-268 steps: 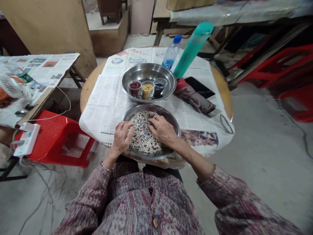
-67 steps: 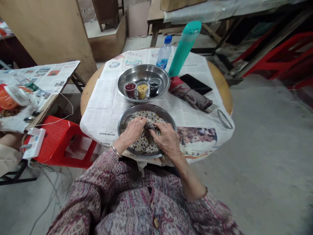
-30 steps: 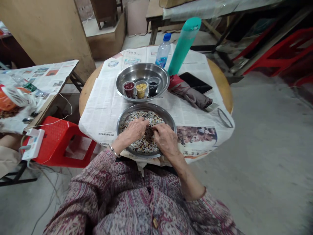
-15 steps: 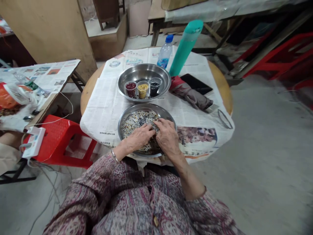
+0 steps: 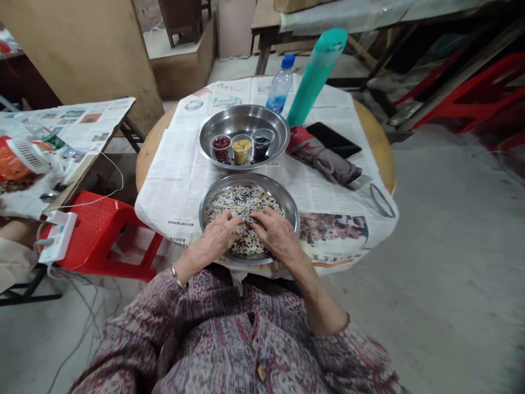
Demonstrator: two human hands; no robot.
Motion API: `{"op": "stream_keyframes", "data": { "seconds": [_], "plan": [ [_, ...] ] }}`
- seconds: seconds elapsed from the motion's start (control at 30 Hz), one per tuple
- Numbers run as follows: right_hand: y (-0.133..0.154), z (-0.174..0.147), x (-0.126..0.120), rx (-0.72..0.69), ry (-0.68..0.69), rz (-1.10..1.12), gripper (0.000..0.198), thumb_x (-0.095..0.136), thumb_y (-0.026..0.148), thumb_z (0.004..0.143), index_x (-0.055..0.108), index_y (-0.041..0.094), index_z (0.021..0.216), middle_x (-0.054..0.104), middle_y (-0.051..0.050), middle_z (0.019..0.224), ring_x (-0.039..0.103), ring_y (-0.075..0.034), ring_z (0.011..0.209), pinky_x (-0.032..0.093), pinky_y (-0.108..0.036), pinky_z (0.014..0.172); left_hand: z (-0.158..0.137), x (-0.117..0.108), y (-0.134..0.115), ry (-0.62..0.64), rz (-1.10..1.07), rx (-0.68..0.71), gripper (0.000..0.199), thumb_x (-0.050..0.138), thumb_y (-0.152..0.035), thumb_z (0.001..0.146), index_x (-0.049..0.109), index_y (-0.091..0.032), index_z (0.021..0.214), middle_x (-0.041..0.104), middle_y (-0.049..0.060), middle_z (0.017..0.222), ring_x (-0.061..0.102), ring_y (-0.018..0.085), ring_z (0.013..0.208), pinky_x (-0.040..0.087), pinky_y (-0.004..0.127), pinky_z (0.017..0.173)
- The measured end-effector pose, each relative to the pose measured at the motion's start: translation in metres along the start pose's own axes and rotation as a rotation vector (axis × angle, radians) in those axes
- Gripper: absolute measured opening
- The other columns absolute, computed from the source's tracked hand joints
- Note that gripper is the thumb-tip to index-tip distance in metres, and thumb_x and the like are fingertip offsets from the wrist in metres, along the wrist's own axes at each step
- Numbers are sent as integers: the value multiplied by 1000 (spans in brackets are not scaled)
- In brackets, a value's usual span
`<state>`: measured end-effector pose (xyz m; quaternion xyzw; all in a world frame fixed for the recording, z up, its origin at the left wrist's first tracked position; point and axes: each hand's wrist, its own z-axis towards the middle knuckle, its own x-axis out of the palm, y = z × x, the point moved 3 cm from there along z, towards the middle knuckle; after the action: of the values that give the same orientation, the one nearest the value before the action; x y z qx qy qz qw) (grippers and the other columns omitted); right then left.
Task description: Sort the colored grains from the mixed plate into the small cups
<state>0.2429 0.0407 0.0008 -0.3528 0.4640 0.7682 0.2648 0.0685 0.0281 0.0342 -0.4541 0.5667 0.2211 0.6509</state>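
A shallow round metal tray (image 5: 293,210) holds a mixed layer of small grains and beans (image 5: 241,200), white, black and yellow with some dark ones. Over the tray's left part, my left hand (image 5: 221,234) touches the grains with loosely bent, parted fingers. My right hand (image 5: 278,232) rests on them from the right, its fingers reaching toward the middle. Behind it, a deeper metal basin (image 5: 241,116) holds a cup of dark red beans (image 5: 221,149), a cup of yellow grains (image 5: 241,149) and a cup of black beans (image 5: 261,146).
Newspaper (image 5: 164,180) covers the round table (image 5: 383,148). At its back stand a water bottle (image 5: 280,85) and a tall teal bottle (image 5: 315,76). A folded umbrella (image 5: 326,157) lies right, beside a dark flat device (image 5: 334,139). A red stool (image 5: 102,232) with a power strip (image 5: 58,235) is left.
My hands have drawn apart, the left moving left and slightly down. Grains now cover the middle and front of the tray, where dark bare patches showed before.
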Motion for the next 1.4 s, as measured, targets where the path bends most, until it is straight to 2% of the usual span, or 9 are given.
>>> {"op": "stream_keyframes", "data": {
  "seconds": [0.13, 0.3, 0.43, 0.53, 0.6, 0.8, 1.03, 1.2, 1.4],
  "plan": [
    [-4, -2, 1, 16, -87, 82, 37, 42, 7, 87, 71, 18, 108, 73, -10, 103, 67, -23, 99, 54, -40, 94, 24, 13, -8, -58, -75, 61, 30, 40, -3, 93, 60, -16, 112, 62, 7, 103, 60, 18, 101, 51, 34, 97],
    [-3, -1, -5, 49, -232, 72, 53, 37, 1, 82, 69, 18, 120, 70, -12, 121, 62, -23, 117, 49, -45, 106, 49, 6, -7, -195, -106, 102, 45, 37, 5, 90, 57, -17, 124, 63, 8, 120, 57, 17, 113, 48, 34, 105],
    [-4, -1, -7, 89, -289, 56, 52, 38, 2, 83, 70, 20, 121, 67, -12, 126, 59, -25, 122, 49, -48, 108, 43, -4, -3, -263, 14, 48, 25, 53, -16, 97, 60, -19, 122, 58, 9, 131, 52, 24, 122, 46, 42, 108],
    [-6, -1, -6, 100, -293, 82, 54, 38, 2, 82, 69, 19, 123, 66, -13, 127, 57, -25, 124, 49, -48, 108, 30, -2, -5, -202, 81, 49, 44, 74, -40, 87, 60, -20, 123, 54, 11, 133, 49, 31, 122, 49, 47, 103],
    [-7, -1, -5, 106, -293, 84, 53, 38, 3, 83, 69, 19, 124, 66, -13, 127, 57, -25, 124, 48, -48, 108, 23, 4, -10, -123, 65, 106, 50, 79, -42, 83, 60, -21, 124, 53, 11, 130, 50, 31, 120, 51, 46, 101],
    [-4, -2, -10, 94, -362, 81, 47, 38, 8, 88, 70, 19, 120, 68, -13, 121, 61, -24, 117, 49, -49, 106, 33, 22, -33, -1, 50, 262, 20, 61, -17, 93, 66, -19, 112, 55, 10, 124, 53, 25, 116, 51, 39, 101],
    [-4, -3, -12, 94, -398, 92, 42, 38, 11, 91, 70, 19, 117, 69, -14, 120, 60, -25, 117, 48, -49, 105, 59, 13, -20, -147, 248, 197, 36, 46, -12, 98, 61, -23, 129, 52, 8, 144, 44, 29, 132, 46, 47, 105],
    [-7, -2, -8, 87, -366, 97, 42, 38, 9, 90, 70, 20, 116, 71, -12, 117, 61, -25, 117, 48, -50, 105, 36, -1, -4, -204, 282, 49, 33, 49, -8, 95, 63, -21, 122, 58, 9, 134, 53, 27, 118, 52, 42, 93],
    [-4, -1, -7, 51, -309, 37, 34, 43, 14, 91, 69, 19, 114, 72, -12, 111, 61, -26, 111, 50, -48, 101, -9, 2, -11, -213, 160, 84, 17, 57, -20, 98, 67, -24, 111, 59, 5, 132, 53, 26, 119, 52, 42, 98]
  ]
}}
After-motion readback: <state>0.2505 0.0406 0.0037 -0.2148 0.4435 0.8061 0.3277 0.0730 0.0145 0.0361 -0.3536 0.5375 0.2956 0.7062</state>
